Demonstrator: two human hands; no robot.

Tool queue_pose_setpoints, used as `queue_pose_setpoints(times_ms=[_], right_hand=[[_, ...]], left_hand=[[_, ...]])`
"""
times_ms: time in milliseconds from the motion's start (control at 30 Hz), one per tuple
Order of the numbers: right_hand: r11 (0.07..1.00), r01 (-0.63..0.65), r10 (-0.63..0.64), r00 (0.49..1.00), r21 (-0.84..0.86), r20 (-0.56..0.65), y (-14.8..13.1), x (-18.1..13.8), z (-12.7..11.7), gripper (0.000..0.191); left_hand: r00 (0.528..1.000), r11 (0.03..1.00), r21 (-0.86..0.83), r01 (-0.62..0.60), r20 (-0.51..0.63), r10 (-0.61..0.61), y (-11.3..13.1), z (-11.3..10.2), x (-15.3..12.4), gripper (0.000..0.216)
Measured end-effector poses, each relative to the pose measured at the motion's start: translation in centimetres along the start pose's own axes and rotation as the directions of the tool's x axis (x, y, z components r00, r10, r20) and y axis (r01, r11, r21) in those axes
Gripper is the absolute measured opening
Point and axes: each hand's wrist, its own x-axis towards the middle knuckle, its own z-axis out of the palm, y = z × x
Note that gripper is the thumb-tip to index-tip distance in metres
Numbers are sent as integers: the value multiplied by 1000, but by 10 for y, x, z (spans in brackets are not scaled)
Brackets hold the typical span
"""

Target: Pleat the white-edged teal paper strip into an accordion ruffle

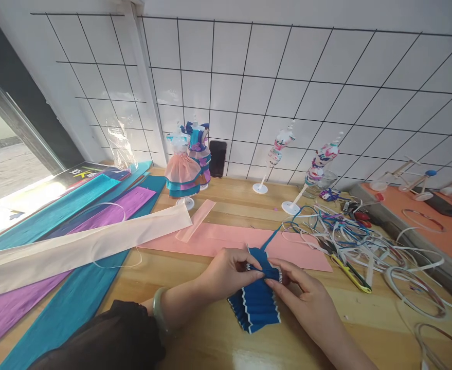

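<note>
My left hand (226,275) and my right hand (306,295) both pinch the top edge of a pleated blue fabric piece (254,303) with white trim, over the wooden table (218,344). A thin blue ribbon (271,238) runs up from the pleats. The fingers of both hands are closed on the gathered edge. A pink paper strip (218,239) lies just beyond the hands.
Teal (67,303), purple (13,308) and cream (67,249) crepe strips lie at left. Two dressed doll mannequins (187,164), a phone (217,158) and two wrapped stands (277,151) stand near the tiled wall. Tangled ribbons (349,231) and a yellow-handled tool (351,275) lie right.
</note>
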Motion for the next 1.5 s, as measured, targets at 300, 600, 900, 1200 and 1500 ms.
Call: queue_pose_setpoints(times_ms=[300, 600, 900, 1200, 1500], right_hand=[[1000, 17, -18, 999, 18, 38, -2, 0, 0, 18], [995, -93, 92, 995, 34, 49, 0, -1, -1, 23], [977, -183, 174, 980, 108, 93, 3, 0, -5, 28], [949, -236, 214, 969, 210, 124, 1, 0, -6, 22], [885, -336, 314, 942, 321, 121, 6, 3, -3, 30]], left_hand=[[1000, 999, -28, 19, 10, -19, 1, 1, -1, 18], [998, 984, -170, 62, 0, -63, 4, 0, 0, 19], [998, 984, -170, 60, -8, -62, 5, -4, 1, 16], [996, 977, -200, 76, -20, -82, 0, -4, 3, 16], [994, 975, -199, 97, -40, -107, -2, -4, 3, 20]])
